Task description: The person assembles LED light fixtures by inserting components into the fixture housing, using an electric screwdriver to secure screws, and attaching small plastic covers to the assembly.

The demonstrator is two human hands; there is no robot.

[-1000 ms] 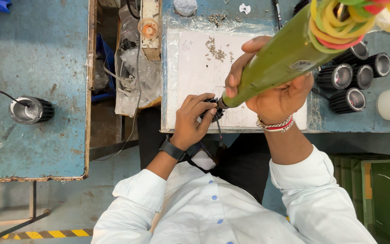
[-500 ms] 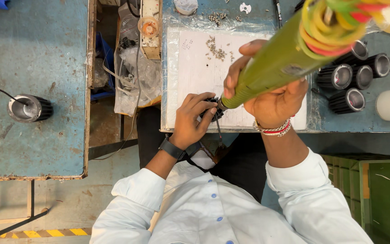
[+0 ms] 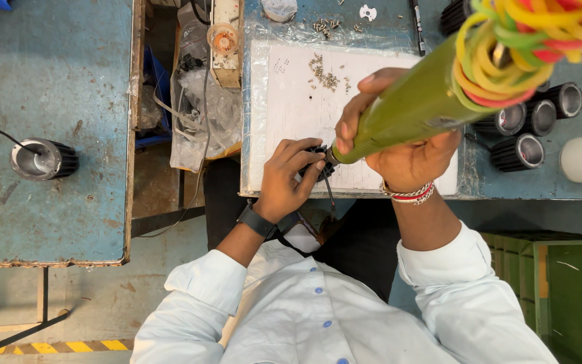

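Small black finned part [image 3: 318,164] sits at the near edge of the white mat [image 3: 291,101], left hand [image 3: 289,178] fingers curled tight around it, right hand [image 3: 399,152] wrapped shut on a green powered screwdriver [image 3: 412,108] with its tip on the part. Fastening looks mid-way, screw seating unclear. Loose screws [image 3: 321,67] lie on the mat, finished-looking black housings [image 3: 533,128] sit to the right, one more [image 3: 38,158] on the far left bench.

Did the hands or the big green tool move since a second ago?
Hardly. The green tool stays gripped in the right hand, its tip on the small black part that the left hand still pinches at the white board's edge. The black cylinders stayed put.
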